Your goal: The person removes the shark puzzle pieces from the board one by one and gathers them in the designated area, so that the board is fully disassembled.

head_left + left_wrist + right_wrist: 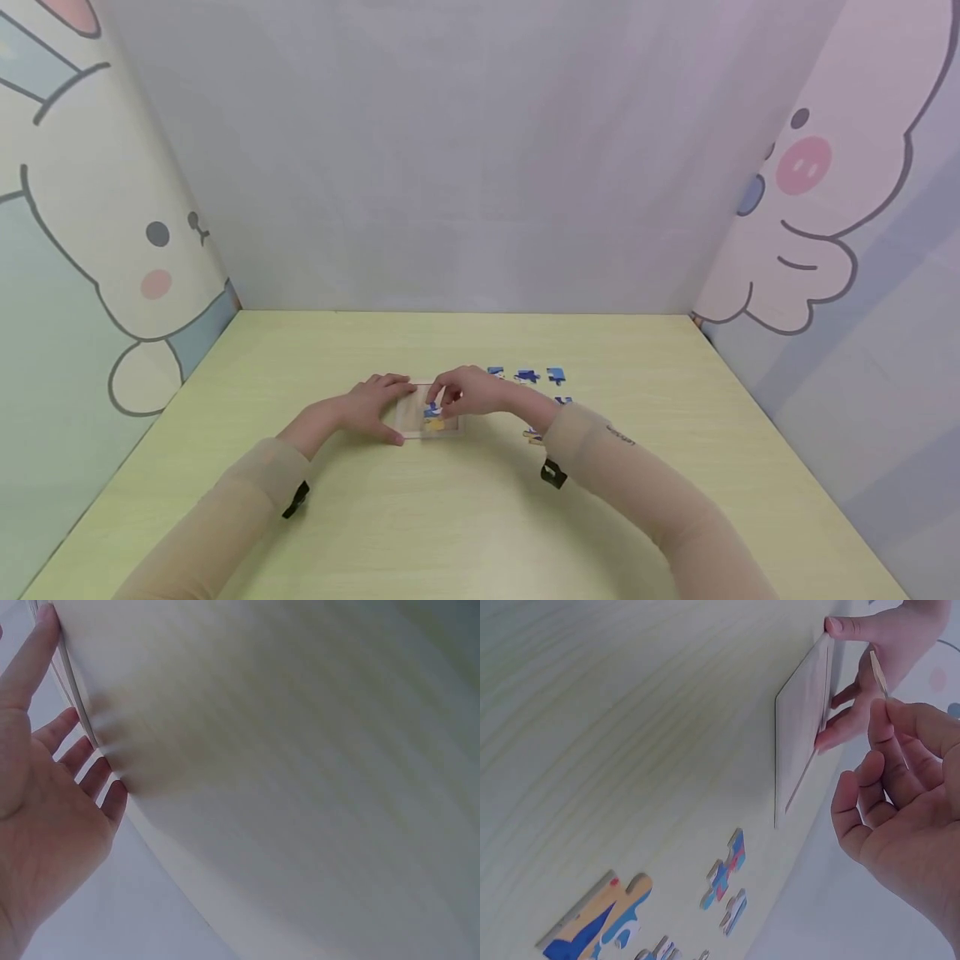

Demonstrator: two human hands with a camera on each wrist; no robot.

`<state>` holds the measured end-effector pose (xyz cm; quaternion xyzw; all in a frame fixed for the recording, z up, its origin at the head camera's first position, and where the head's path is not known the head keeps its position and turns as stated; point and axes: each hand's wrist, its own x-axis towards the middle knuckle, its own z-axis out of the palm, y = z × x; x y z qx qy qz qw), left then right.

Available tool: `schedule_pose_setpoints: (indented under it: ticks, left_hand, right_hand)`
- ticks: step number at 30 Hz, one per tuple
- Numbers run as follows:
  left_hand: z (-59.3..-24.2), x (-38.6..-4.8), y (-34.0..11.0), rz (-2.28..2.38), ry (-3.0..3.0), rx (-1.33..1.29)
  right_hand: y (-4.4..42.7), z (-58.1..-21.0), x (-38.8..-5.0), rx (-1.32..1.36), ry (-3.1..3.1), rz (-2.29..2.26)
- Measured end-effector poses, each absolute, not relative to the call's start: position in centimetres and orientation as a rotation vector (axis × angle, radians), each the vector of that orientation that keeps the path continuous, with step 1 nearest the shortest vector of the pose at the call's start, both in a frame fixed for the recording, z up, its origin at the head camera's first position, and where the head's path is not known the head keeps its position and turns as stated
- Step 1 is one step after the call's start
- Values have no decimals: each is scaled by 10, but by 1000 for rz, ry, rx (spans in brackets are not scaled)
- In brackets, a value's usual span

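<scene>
My right hand pinches a puzzle piece between thumb and forefinger. In the right wrist view the piece shows edge-on, raised above the table; in the head view its blue and yellow face appears over a shallow wooden puzzle tray. The other fingers of that hand bend loosely. With fingers spread, my left hand rests at the tray's left side, thumb at the near edge and fingertips at the far edge. The left wrist view shows the left fingers along the tray's edge.
Several loose puzzle pieces lie on the pale wooden table, right of the tray. A larger piece shows orange and blue in the right wrist view. The right forearm partly covers the pieces in the head view. Cloth walls surround the table.
</scene>
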<state>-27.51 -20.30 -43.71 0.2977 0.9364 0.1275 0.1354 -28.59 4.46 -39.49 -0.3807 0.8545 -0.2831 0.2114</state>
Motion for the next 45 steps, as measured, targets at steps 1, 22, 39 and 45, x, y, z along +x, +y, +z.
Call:
schedule_pose_setpoints:
  ticks: [1,22,39,45]
  left_hand:
    - [-437,-275,-203,369,2713,859]
    - [-431,-268,-203,412,2718,897]
    - [-431,-268,-201,411,2712,873]
    - [-431,-268,-201,418,2713,875]
  right_hand:
    - [48,-394,-286,-1060,2374,-786]
    - [114,-390,-281,-1030,2405,-833]
    - [141,-418,-277,-992,2418,-738]
    - [143,-425,-275,-1023,2445,-715]
